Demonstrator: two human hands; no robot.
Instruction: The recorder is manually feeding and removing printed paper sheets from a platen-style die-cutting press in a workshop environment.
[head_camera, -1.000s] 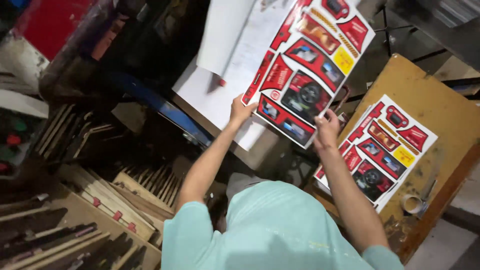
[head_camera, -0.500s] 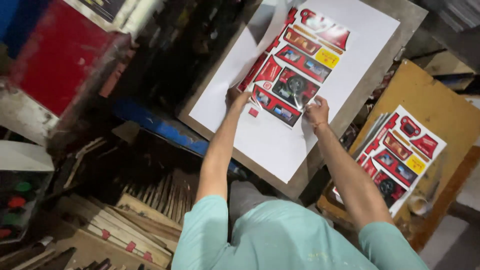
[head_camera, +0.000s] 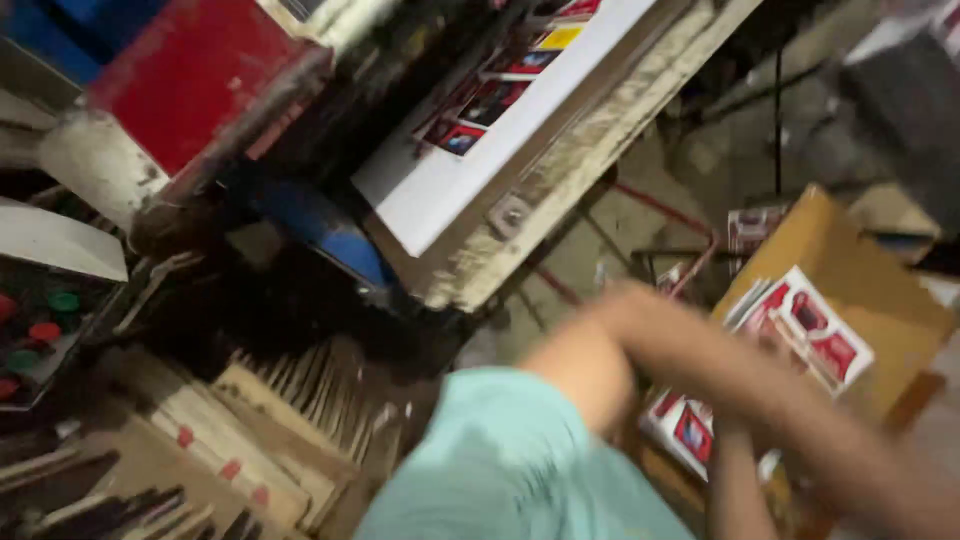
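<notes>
- Both my arms have swung off the white sheet (head_camera: 440, 190) on the press table (head_camera: 560, 180), where half a second ago my hands were pressing down a printed red card, and now cross toward the stack of printed cards (head_camera: 800, 330) on the brown side table (head_camera: 850, 260) at my right.
- That printed sheet (head_camera: 480, 105) now lies alone near the far edge of the white sheet, so I judge that one placed and the next one wanted.
- My right hand (head_camera: 730, 430) sits at the near edge of the stack, too blurred to tell whether it grips a card or lies flat.
- My left hand (head_camera: 775, 345) reaches across over the same stack; its fingers are smeared by motion, so I cannot tell their state either.
- Cards on the stack fan out slightly, red and white, toward the near corner of the brown table.
- Left of me stand a red machine housing (head_camera: 190, 90), a blue part (head_camera: 335, 235) under the table edge, and a panel of round red and green buttons (head_camera: 40, 330).
- Below, wooden slats and boards (head_camera: 250, 420) lie stacked on a dusty floor (head_camera: 650, 230).
</notes>
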